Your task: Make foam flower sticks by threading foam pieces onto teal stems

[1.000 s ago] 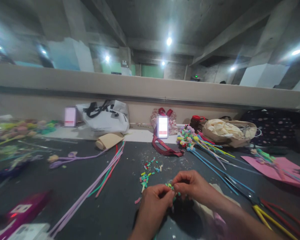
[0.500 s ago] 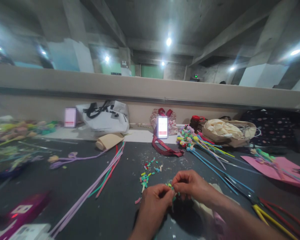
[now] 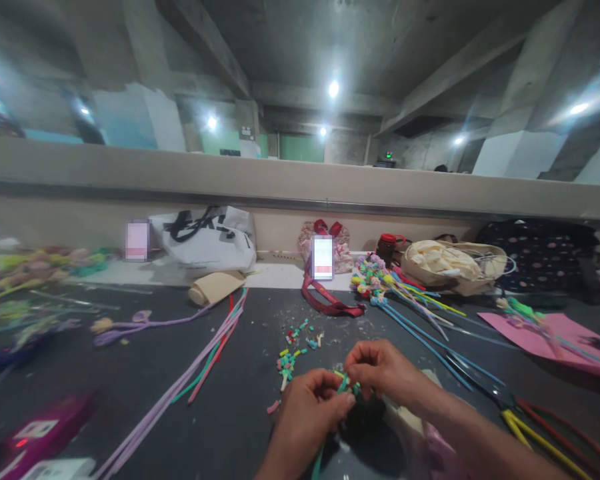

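Low in the middle of the view, my left hand [image 3: 310, 407] and my right hand [image 3: 383, 370] meet fingertip to fingertip over the dark table [image 3: 220, 427]. Both pinch a small multicoloured pipe-cleaner piece [image 3: 346, 385] with green, teal and pink bits. A teal stem [image 3: 317, 463] hangs down from it below my left hand. Just beyond my hands lie scattered short coloured cuttings [image 3: 293, 350].
Long purple, green and red pipe cleaners [image 3: 195, 380] lie to the left. A bundle of finished pipe-cleaner flowers [image 3: 380, 277] with blue stems sits at right, by a pink sheet [image 3: 545, 333]. A white bag [image 3: 207, 237], a tan bag [image 3: 455, 263] and a red strap [image 3: 330, 303] line the back. A magenta box [image 3: 40, 433] sits near left.
The view has tilted down slightly. My hands stay together; my left fingers have shifted on the piece, and the teal stem now shows under the left hand.
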A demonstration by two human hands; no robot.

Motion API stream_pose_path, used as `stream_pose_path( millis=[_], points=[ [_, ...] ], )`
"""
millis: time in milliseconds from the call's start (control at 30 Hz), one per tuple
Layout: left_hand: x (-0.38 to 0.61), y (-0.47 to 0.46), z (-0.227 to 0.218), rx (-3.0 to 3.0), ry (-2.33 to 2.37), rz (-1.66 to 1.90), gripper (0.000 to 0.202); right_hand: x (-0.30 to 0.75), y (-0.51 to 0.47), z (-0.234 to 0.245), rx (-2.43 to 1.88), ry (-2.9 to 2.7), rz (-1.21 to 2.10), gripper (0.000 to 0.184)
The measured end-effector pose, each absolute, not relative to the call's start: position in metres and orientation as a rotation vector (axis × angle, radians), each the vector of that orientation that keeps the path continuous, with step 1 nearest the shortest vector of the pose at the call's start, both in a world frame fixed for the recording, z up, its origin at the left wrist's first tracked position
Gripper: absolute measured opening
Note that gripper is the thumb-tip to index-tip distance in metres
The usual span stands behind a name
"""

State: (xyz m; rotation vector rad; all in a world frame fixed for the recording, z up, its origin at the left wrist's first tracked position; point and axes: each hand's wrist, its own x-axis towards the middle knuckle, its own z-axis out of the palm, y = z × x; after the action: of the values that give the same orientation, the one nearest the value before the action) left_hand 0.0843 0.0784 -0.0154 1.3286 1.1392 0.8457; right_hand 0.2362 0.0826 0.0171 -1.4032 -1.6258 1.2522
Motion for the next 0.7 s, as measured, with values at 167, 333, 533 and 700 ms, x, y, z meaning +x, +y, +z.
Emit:
stream_pose_path(
  millis=[167, 333, 533, 700],
  points=[
    [0.083, 0.079, -0.016, 1.336, 1.156, 0.901, 0.02, 0.23, 0.082, 0.016, -1.407, -1.595, 1.235, 0.005],
    [0.081, 0.079, -0.013, 1.334, 1.15, 0.918, 0.019, 0.225, 0.083, 0.012, -1.404, -1.571, 1.224, 0.004],
    [0.078, 0.081, -0.013, 1.234, 1.101, 0.849, 0.024, 0.23, 0.082, 0.015, -1.341, -1.561, 1.271, 0.02],
    [0.078, 0.08, -0.011, 1.129, 1.075, 0.868, 0.027, 0.236, 0.08, 0.018, -1.301, -1.539, 1.252, 0.028]
  ],
)
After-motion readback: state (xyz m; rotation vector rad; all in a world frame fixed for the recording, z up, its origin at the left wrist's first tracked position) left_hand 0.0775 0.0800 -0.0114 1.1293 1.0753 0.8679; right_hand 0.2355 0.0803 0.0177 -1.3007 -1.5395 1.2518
